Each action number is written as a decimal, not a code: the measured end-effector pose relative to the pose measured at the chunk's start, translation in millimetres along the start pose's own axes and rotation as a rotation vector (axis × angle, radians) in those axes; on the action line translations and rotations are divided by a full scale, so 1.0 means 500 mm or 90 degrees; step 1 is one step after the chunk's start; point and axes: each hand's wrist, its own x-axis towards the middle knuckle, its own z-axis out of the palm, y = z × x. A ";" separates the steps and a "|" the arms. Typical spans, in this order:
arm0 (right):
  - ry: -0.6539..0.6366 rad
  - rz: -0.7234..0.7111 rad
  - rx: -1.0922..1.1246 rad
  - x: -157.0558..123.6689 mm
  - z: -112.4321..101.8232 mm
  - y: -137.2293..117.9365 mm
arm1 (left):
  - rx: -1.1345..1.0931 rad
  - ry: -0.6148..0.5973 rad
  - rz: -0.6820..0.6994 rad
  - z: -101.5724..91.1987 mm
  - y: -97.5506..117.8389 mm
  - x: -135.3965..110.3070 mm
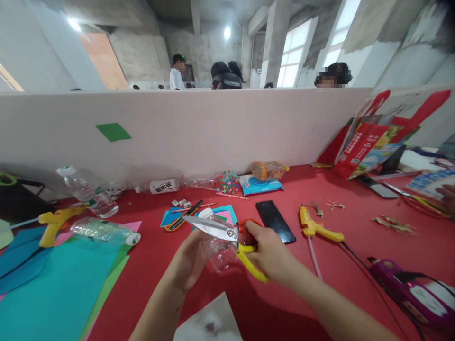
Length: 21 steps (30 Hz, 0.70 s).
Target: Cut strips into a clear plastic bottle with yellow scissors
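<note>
In the middle of the view, my left hand is closed round the side of a clear plastic bottle with a white cap. My right hand grips a pair of scissors by its red and yellow handles. The silver blades lie across the front of the bottle, pointing left; whether they touch its plastic I cannot tell. Just beyond the bottle are a yellow and black utility knife and small coloured paper sheets. A black phone lies to the right of my right hand.
Yellow glue guns lie at left and right. Clear bottles, large coloured sheets and a white sheet are on the red table. A white partition stands behind. A purple power strip and another person's hand are at right.
</note>
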 end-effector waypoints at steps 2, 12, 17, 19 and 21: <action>-0.001 -0.006 0.008 -0.001 0.002 0.000 | 0.006 -0.013 0.003 0.002 0.004 -0.001; 0.012 -0.027 0.072 -0.004 0.000 0.000 | 0.032 -0.022 -0.017 0.001 0.011 -0.013; 0.005 -0.024 0.051 -0.002 0.000 -0.006 | 0.076 -0.020 -0.007 0.012 0.020 -0.012; -0.003 -0.022 0.039 -0.003 0.000 -0.008 | 0.079 -0.046 -0.001 0.010 0.023 -0.010; -0.006 -0.019 0.024 -0.004 0.001 -0.009 | 0.081 -0.066 0.013 0.007 0.022 -0.008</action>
